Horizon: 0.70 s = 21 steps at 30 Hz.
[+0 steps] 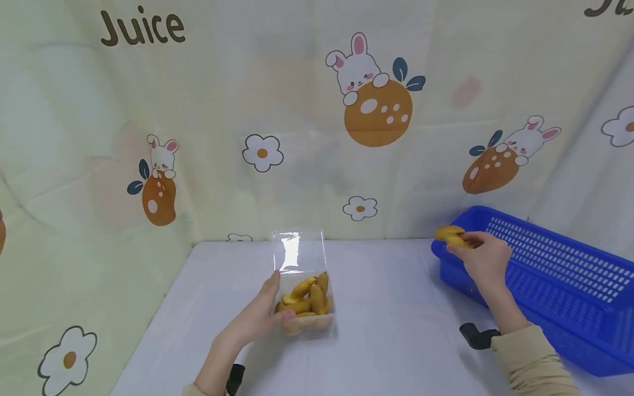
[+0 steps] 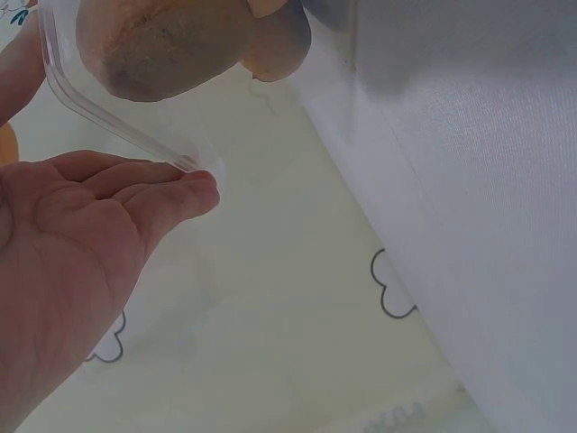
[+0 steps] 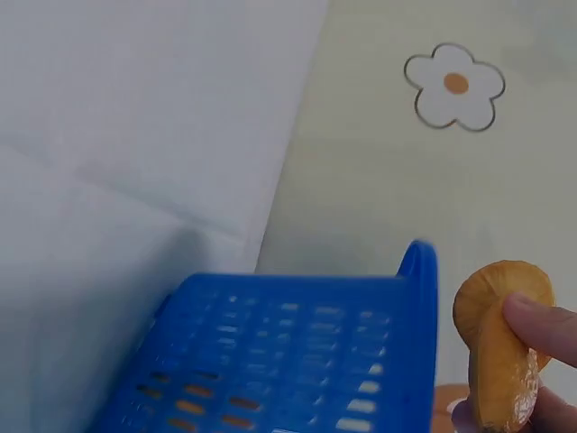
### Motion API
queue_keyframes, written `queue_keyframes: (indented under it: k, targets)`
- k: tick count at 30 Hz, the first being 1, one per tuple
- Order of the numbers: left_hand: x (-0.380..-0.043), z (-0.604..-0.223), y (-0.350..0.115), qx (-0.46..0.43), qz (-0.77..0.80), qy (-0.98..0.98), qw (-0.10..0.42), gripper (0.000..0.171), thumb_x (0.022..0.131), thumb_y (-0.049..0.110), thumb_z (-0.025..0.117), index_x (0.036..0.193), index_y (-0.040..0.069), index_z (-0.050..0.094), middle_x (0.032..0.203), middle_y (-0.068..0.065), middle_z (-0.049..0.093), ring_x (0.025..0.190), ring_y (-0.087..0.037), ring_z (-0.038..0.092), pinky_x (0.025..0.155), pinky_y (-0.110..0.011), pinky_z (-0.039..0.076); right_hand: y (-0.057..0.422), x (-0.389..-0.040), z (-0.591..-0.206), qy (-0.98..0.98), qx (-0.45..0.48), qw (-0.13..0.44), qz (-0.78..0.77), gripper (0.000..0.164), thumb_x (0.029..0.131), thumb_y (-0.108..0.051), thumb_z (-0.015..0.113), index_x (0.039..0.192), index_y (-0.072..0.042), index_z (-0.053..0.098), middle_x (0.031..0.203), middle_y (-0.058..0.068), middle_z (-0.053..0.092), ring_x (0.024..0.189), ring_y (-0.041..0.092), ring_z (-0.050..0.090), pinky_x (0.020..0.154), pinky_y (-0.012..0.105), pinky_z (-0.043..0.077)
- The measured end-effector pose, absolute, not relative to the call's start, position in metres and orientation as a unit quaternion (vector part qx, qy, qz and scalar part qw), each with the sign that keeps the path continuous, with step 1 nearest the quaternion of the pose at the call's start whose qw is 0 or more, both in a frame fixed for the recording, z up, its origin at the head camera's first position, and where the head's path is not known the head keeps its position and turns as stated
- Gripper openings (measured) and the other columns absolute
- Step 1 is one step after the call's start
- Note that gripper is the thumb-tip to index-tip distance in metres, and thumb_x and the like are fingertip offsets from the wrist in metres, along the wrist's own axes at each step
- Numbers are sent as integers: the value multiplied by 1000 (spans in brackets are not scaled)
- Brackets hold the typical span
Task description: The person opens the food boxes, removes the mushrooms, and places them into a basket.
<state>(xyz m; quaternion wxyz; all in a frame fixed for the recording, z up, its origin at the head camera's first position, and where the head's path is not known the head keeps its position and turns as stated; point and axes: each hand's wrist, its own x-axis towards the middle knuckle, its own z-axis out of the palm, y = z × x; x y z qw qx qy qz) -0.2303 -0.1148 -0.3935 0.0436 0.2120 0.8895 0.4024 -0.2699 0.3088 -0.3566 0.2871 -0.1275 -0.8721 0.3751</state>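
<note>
My right hand (image 1: 487,261) pinches a glossy yellow-brown mushroom (image 3: 505,352) between thumb and fingers. In the head view it is over the far left corner of the blue plastic basket (image 1: 458,278). My left hand (image 1: 257,313) holds a clear plastic box (image 1: 324,327) at its left side, thumb by the front rim. Several yellow-brown mushrooms (image 1: 319,300) lie piled in that box, and its hinged lid (image 1: 299,250) stands up at the back. From the left wrist, fingertips (image 2: 200,191) touch a lower corner of the box.
The basket, with slotted walls, reaches along the right side of the white-covered table (image 1: 386,308). A cloth (image 1: 307,187) printed with rabbits and flowers hangs behind the table. Black wrist mounts (image 1: 477,335) show beside both forearms.
</note>
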Motion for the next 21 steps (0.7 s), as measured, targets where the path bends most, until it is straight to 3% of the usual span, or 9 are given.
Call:
queue_keyframes:
  k: [3, 7, 10, 11, 14, 18, 21]
  targets:
    - [-230, -393, -114, 207, 397, 893, 47, 85, 87, 14, 65, 143, -10, 6, 149, -26, 8, 136, -39, 6, 108, -51, 10, 317, -269, -358, -874, -151, 266, 378, 38, 79, -18, 74, 103, 10, 64, 94, 24, 61, 81, 27, 55, 52, 11, 41]
    - [-231, -393, -113, 201, 389, 898, 51, 85, 87, 15, 65, 144, -8, 5, 149, -25, 7, 137, -37, 6, 108, -50, 11, 323, -268, -363, -879, -162, 242, 377, 39, 80, -20, 73, 103, 10, 64, 98, 25, 61, 85, 30, 53, 51, 12, 40]
    - [-231, -393, -113, 204, 391, 896, 48, 84, 87, 15, 65, 143, -10, 7, 149, -26, 9, 136, -38, 7, 108, -50, 11, 325, -269, -367, -878, -165, 243, 379, 38, 81, -21, 72, 104, 9, 64, 100, 25, 61, 89, 30, 53, 59, 18, 44]
    - [-231, -394, -113, 206, 393, 895, 47, 84, 87, 14, 65, 143, -10, 7, 149, -27, 9, 136, -39, 7, 108, -51, 11, 326, -270, -368, -875, -166, 246, 383, 38, 82, -20, 71, 105, 9, 64, 100, 25, 62, 88, 29, 53, 68, 22, 44]
    - [-232, -394, -113, 210, 398, 892, 45, 84, 86, 13, 65, 142, -12, 8, 148, -28, 10, 136, -40, 7, 108, -51, 11, 327, -270, -369, -866, -177, 258, 389, 35, 84, -20, 69, 107, 6, 66, 99, 22, 63, 80, 19, 54, 70, 23, 46]
    - [-231, -395, -114, 209, 395, 893, 47, 84, 87, 14, 65, 143, -11, 7, 148, -27, 9, 136, -39, 6, 108, -51, 11, 325, -269, -367, -854, -177, 279, 403, 33, 85, -18, 68, 109, 4, 66, 99, 20, 64, 66, 2, 52, 53, 11, 45]
    - [-231, -394, -114, 206, 395, 894, 48, 84, 87, 14, 65, 143, -10, 7, 149, -27, 9, 136, -39, 6, 108, -51, 11, 320, -268, -365, -850, -166, 283, 413, 33, 85, -19, 67, 110, 3, 66, 100, 20, 63, 65, -1, 51, 53, 10, 46]
